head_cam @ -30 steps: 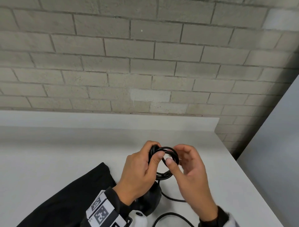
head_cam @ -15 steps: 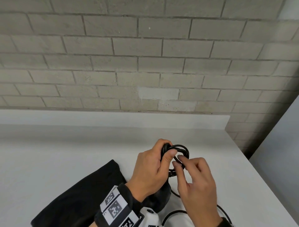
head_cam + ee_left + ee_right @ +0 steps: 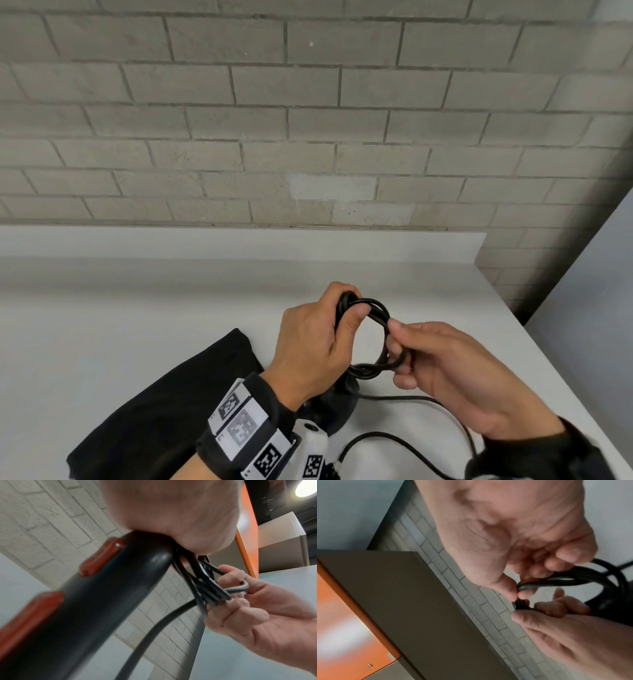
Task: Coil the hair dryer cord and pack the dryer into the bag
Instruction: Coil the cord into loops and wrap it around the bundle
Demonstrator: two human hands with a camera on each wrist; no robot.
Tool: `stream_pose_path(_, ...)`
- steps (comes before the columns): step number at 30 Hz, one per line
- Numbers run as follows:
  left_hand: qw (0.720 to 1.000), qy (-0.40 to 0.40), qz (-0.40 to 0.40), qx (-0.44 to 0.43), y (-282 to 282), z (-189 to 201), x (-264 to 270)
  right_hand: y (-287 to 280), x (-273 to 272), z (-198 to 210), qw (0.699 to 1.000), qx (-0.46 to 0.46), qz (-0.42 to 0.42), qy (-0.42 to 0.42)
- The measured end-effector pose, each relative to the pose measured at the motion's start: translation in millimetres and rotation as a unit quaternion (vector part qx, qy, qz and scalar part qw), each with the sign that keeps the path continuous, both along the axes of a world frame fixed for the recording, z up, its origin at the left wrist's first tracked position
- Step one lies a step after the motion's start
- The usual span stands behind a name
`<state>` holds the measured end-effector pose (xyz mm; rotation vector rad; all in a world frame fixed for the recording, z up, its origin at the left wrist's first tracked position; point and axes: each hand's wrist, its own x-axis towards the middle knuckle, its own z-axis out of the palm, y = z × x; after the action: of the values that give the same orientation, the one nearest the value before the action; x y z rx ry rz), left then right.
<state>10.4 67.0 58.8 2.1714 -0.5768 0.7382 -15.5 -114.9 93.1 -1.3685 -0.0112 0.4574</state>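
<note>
Mid-coil, your left hand (image 3: 313,342) clamps the black rubber cord's loops (image 3: 371,337), your right hand (image 3: 452,373) pinches them at three o'clock; next, gather the slack cord (image 3: 394,440) at six o'clock on the white counter (image 3: 137,308).

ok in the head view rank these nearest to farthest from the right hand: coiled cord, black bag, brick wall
1. coiled cord: pinched in the right hand itself.
2. black bag: lying flat on the counter, off to the left beyond the left hand.
3. brick wall: behind the counter, farthest.

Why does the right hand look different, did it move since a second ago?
Yes. The right hand has slid right along the white counter, away from the black bag, pulling the cord coil wider.
</note>
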Motion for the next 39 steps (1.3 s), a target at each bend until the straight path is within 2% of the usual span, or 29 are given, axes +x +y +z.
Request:
stream_pose_path(2,1.000,-0.014,-0.001,-0.003,-4.8,-0.4,-3.0,-7.5,1.3,3.7,1.000,-0.002,0.022,0.000)
stream_pose_path(4,1.000,-0.021,0.012,-0.005,-7.7,-0.9,-2.4,-8.8,-1.8,2.7,0.996,-0.071,0.013,-0.054)
stream_pose_path(6,0.999,-0.015,0.029,-0.013,-7.6,-1.2,1.3,-5.8,-9.0,-1.5,0.979,-0.150,-0.018,-0.138)
stream_pose_path(10,0.999,0.007,0.036,-0.015,-3.9,-1.7,6.3,11.7,-21.8,-13.3,0.949,-0.171,-0.088,-0.250)
stream_pose_path(13,0.999,0.009,0.038,-0.022,-2.4,-2.6,8.5,20.1,-24.6,-23.1,0.923,-0.202,-0.156,-0.287)
stream_pose_path(15,0.999,0.004,0.041,-0.027,-1.0,-3.6,9.9,21.8,-24.8,-23.2,0.932,-0.188,-0.162,-0.265)
stream_pose_path(18,0.999,-0.013,0.045,-0.025,0.7,-4.3,9.2,16.7,-22.6,-11.4,0.967,-0.141,-0.113,-0.180)
stream_pose_path(21,0.997,-0.050,0.053,-0.009,-0.3,-3.3,6.6,7.8,-21.5,0.3,0.996,-0.005,-0.057,-0.070)
stream_pose_path(23,0.996,-0.075,0.056,0.006,-2.7,-2.1,4.6,4.6,-22.2,2.4,0.993,0.109,-0.045,0.018)
stream_pose_path(25,0.996,-0.079,0.052,0.007,-3.9,-1.8,4.8,5.7,-25.1,-3.0,0.977,0.203,-0.043,0.055)
stream_pose_path(26,0.996,-0.076,0.052,0.001,-3.4,-1.7,6.0,6.6,-26.7,-8.2,0.975,0.216,-0.041,0.031)
stream_pose_path(27,0.996,-0.069,0.056,-0.009,-2.2,-1.6,8.0,7.5,-28.4,-14.9,0.981,0.185,-0.045,-0.024)
stream_pose_path(29,0.996,-0.046,0.067,-0.035,2.3,-2.1,12.3,9.7,-32.2,-31.9,0.982,0.059,-0.059,-0.167)
stream_pose_path(31,0.996,-0.034,0.071,-0.044,7.1,-3.3,14.8,14.5,-34.7,-49.3,0.965,-0.011,-0.060,-0.256)
stream_pose_path(33,0.997,-0.036,0.063,-0.035,8.1,-3.5,14.1,19.9,-37.8,-62.3,0.957,-0.025,-0.057,-0.283)
stream_pose_path(36,0.997,-0.021,0.048,-0.049,7.0,-4.6,13.9,23.5,-39.4,-64.1,0.953,-0.009,-0.114,-0.280)
stream_pose_path(39,0.996,-0.007,0.043,-0.076,11.0,-7.5,19.6,18.8,-41.3,-61.8,0.963,0.086,-0.108,-0.231)
